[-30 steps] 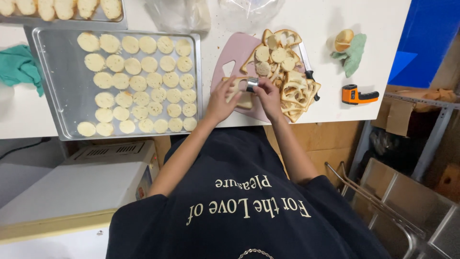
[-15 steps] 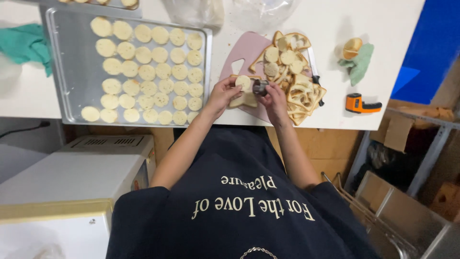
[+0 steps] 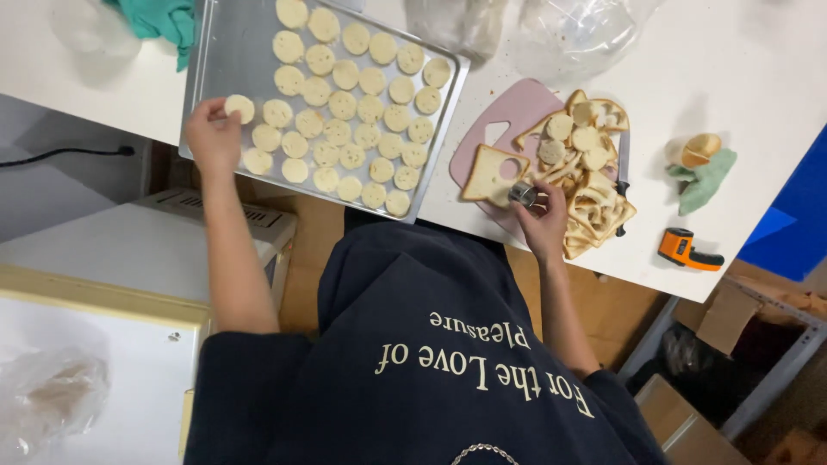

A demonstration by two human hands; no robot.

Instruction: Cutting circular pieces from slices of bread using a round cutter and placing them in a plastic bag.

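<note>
Left hand (image 3: 213, 135) pinches a pale round bread disc (image 3: 239, 107) at the grey metal baking tray (image 3: 226, 60)'s nine-o'clock edge, right hand (image 3: 543, 220) grips a small metal ring cutter (image 3: 522, 193); released carelessly, the disc could overlap neighbours.

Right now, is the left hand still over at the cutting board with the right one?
No, the left hand holds a bread round at the baking tray, while the right hand stays at the pink cutting board.

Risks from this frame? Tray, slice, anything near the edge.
1. The baking tray overhangs the table edge at its near corner; pressing there with the left hand, which holds a bread round, might tip it.
2. The bread slice lies unheld beside the cutter in the right hand; it may shift.
</note>
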